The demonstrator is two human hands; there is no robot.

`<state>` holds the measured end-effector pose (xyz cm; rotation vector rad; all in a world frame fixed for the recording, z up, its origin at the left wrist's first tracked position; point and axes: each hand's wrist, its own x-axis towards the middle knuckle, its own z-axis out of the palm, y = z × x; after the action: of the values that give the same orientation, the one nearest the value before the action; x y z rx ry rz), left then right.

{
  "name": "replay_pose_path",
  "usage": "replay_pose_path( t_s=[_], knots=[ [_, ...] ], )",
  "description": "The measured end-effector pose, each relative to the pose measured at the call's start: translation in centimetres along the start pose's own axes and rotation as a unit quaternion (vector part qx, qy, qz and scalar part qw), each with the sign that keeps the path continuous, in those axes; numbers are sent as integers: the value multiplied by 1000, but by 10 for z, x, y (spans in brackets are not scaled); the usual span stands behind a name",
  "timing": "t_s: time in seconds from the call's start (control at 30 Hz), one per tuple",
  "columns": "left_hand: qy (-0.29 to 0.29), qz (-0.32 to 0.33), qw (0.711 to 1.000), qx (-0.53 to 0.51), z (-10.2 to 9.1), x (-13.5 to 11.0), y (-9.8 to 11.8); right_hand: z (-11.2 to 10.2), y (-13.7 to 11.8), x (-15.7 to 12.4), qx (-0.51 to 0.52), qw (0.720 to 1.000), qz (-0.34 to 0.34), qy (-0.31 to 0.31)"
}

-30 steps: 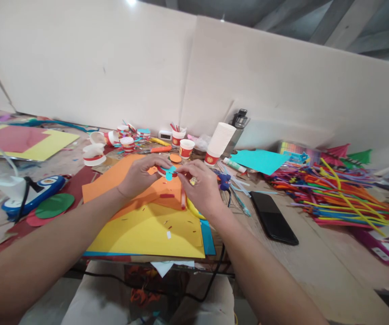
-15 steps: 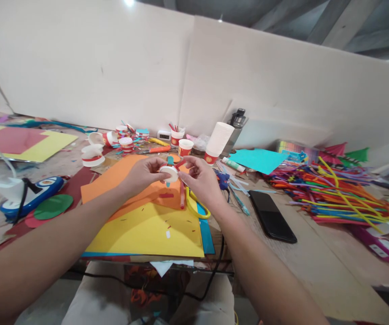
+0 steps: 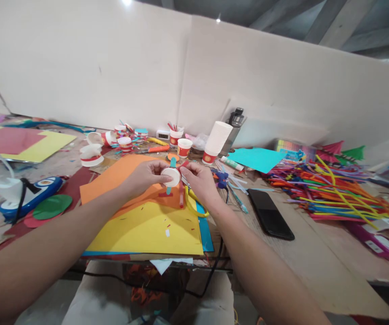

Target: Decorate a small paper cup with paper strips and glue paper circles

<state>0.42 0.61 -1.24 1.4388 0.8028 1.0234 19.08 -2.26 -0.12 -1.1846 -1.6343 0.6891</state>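
Observation:
Between the thumb and fingers of my left hand [image 3: 145,177] is a cut-down paper cup [image 3: 170,178], its round white face turned toward me. Teal strips [image 3: 173,162] stick out at its top and bottom. My right hand [image 3: 199,180] is closed at the cup's right side, pinching a small red strip [image 3: 183,164] against or close to it; the exact contact is hidden. Below the hands, a red marker-like stick [image 3: 181,198] and yellow-handled scissors [image 3: 194,208] rest on orange paper [image 3: 99,189] and yellow paper [image 3: 147,234].
Paper cups [image 3: 185,148] and a tall cup stack [image 3: 217,140] stand behind the hands. To the right lie a black phone [image 3: 270,214], a blue glue gun [image 3: 220,178] and many pipe cleaners [image 3: 333,194]. A blue power strip [image 3: 32,198] is at left.
The cut-down cup has tilted so its white face shows more fully. My right fingers have closed in at its right side, where they were more spread before.

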Motion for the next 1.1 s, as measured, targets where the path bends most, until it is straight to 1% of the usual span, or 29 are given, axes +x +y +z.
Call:
replay_pose_path(
  t_s=[0.3, 0.5, 0.7, 1.1],
  knots=[
    [1, -5, 1000, -17, -1, 0, -2, 2, 2, -1, 37, 998, 44, -2],
    [-7, -2, 1000, -15, -1, 0, -2, 3, 4, 0, 70, 996, 53, -1],
    [-2, -11, 1000, -8, -1, -1, -3, 5, 3, -1, 97, 993, 61, -1],
    [-9, -22, 1000, -18, 0, 0, -4, 7, -1, -3, 150, 986, 77, 5]
  ],
)
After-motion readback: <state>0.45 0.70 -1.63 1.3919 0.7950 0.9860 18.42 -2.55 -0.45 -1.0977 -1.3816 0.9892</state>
